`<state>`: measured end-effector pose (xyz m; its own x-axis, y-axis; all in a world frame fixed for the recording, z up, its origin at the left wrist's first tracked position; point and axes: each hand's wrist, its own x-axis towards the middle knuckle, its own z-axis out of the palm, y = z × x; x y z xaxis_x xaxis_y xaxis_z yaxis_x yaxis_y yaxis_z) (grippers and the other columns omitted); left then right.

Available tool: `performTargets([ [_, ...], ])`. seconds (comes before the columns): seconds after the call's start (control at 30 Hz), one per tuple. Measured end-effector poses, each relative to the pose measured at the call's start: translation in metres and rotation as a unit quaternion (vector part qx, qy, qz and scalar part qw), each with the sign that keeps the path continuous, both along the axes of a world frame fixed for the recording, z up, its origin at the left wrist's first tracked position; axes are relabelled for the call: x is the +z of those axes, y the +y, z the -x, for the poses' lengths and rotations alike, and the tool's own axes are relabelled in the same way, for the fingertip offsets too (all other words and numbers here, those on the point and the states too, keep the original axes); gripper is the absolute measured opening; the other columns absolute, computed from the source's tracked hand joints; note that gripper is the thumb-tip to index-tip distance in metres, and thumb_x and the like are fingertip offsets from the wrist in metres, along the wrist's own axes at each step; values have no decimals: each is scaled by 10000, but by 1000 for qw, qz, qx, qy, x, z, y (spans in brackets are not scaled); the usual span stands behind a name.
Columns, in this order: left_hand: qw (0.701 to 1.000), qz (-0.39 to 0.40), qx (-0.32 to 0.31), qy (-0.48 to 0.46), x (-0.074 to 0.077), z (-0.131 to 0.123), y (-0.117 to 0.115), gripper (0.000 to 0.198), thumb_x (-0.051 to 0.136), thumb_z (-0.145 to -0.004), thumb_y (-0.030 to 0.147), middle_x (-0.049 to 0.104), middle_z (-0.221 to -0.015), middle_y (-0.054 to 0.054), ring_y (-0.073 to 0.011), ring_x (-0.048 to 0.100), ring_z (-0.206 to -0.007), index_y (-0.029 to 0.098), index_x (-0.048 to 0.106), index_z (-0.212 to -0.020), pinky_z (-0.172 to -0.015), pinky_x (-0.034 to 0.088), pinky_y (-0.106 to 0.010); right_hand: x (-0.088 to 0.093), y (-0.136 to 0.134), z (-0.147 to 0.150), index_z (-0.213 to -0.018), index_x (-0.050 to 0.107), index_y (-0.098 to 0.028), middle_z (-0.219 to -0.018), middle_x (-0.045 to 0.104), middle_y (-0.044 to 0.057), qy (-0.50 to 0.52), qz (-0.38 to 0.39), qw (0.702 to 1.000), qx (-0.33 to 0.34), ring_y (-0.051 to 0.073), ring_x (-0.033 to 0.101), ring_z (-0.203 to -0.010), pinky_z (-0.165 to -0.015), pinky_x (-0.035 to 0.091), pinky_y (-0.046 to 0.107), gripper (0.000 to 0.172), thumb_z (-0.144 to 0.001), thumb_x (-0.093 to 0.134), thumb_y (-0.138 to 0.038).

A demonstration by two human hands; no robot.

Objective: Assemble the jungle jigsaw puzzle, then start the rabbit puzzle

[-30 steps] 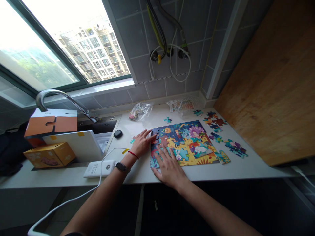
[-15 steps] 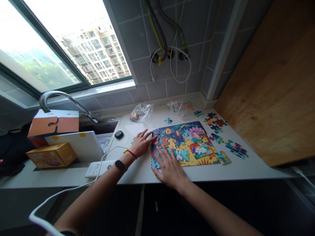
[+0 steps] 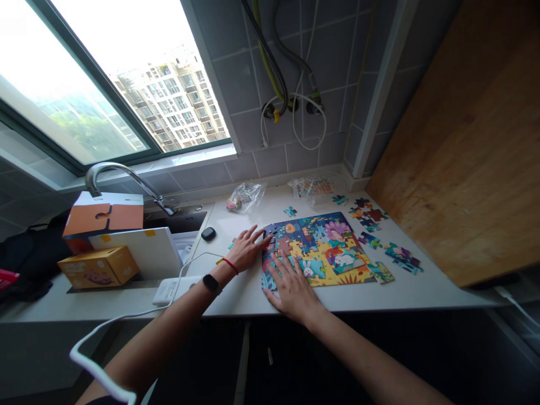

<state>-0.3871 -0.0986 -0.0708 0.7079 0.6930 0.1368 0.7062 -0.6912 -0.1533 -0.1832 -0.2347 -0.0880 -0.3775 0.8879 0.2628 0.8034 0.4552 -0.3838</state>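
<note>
A colourful animal jigsaw puzzle (image 3: 337, 242) lies on the white counter, with a white rabbit and a pink bird among its pictures. At its left edge is my left hand (image 3: 247, 249), fingers apart, the fingertips touching the upper left pieces. My right hand (image 3: 291, 287) lies flat on the lower left part of the puzzle, fingers spread, covering some of it. Loose puzzle pieces (image 3: 403, 257) are scattered to the right, and a single teal piece (image 3: 290, 211) sits above the top edge. Another small piece is partly hidden behind my left hand.
Two clear plastic bags (image 3: 246, 197) lie near the wall. To the left are a black oval gadget (image 3: 208, 233), a white power bank (image 3: 166, 291) with a cable, an orange box (image 3: 99, 267) and the sink tap (image 3: 126, 171). A wooden panel (image 3: 464, 146) bounds the right side.
The camera view has shifted slightly. Both hands stay at nearly the same places on the puzzle, and the left fingers are a little differently bent.
</note>
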Motion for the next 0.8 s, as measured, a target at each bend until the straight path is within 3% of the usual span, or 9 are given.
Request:
performTargets([
  [0.23,999,-8,11,-31,3,-8,-5,580,536,-968,117,602,-1465,-119,-363,514,-1392,343,614,-1497,-1083,496,-531,3,0,-2,-1520,565,-165,-1703,386,144,9,7,1000,10,372,281,-1607,-1304,224,603,626,-1016,571,-537],
  [0.4,998,-3,19,-58,-5,-7,-9,572,544,-977,135,612,-1429,-125,-332,538,-1332,356,601,-1502,-1038,529,-509,-1,-1,-2,-1542,540,-171,-1716,359,144,4,-22,1000,2,356,257,-1619,-1306,241,585,620,-1006,596,-477],
  [0.53,996,-8,31,-78,-10,-8,-12,554,543,-988,147,596,-1451,-128,-333,532,-1335,353,601,-1499,-1042,526,-515,5,3,-7,-1525,561,-163,-1711,370,140,8,-27,1000,-3,364,263,-1617,-1298,271,589,576,-1007,592,-415],
  [0.8,995,2,57,-85,-12,-13,-19,526,546,-1007,154,590,-1468,-134,-355,515,-1362,345,610,-1492,-1035,511,-506,24,53,-38,-1484,604,-151,-1619,521,139,-27,5,1000,-9,355,315,-1599,-1280,319,593,499,-1015,558,-314],
])
